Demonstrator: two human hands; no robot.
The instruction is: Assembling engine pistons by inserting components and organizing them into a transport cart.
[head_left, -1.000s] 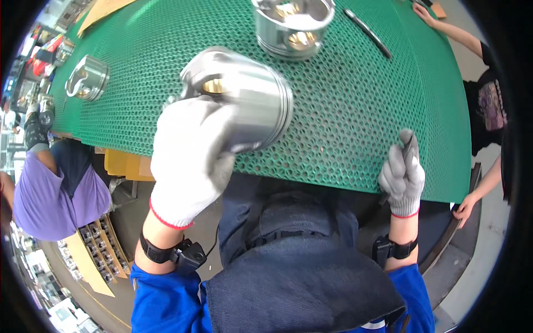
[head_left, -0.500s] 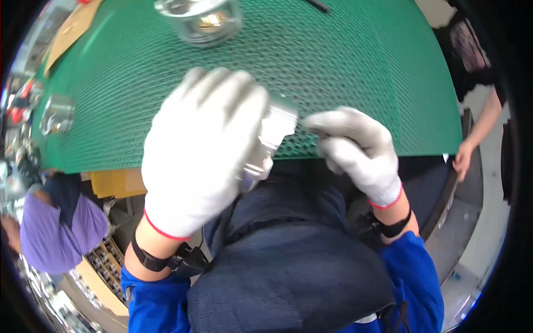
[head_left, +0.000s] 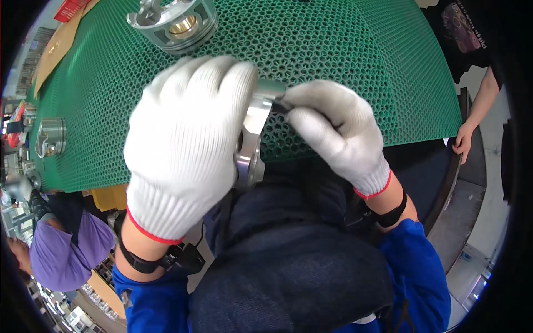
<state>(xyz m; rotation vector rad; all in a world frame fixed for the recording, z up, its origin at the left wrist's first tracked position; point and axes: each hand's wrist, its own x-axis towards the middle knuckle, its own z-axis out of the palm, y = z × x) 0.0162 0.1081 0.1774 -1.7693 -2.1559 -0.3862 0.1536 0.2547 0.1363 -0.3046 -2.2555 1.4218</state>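
Observation:
My left hand (head_left: pixel 186 125), in a white knitted glove with a red cuff, is wrapped round a shiny metal piston (head_left: pixel 256 117). The hand's back hides most of it, and only its right side shows. My right hand (head_left: pixel 338 125), gloved the same way, pinches a small dark piece (head_left: pixel 281 106) between thumb and forefinger. That piece meets the piston's upper right side; its exact shape is hidden by the fingertips. Beyond my left hand, another piston (head_left: pixel 183 34) with a brass-coloured bush inside rests on the green mat (head_left: pixel 333 50).
A third metal piston (head_left: pixel 51 137) stands near the mat's left edge. Cardboard (head_left: pixel 58 47) lies at the far left. One person in purple (head_left: pixel 69 250) is at the lower left; another person's hand (head_left: pixel 464 143) touches the table's right edge.
My right hand has moved left and up to the piston, and the dark piece now shows in its fingers. My left hand has shifted slightly left, still holding the piston.

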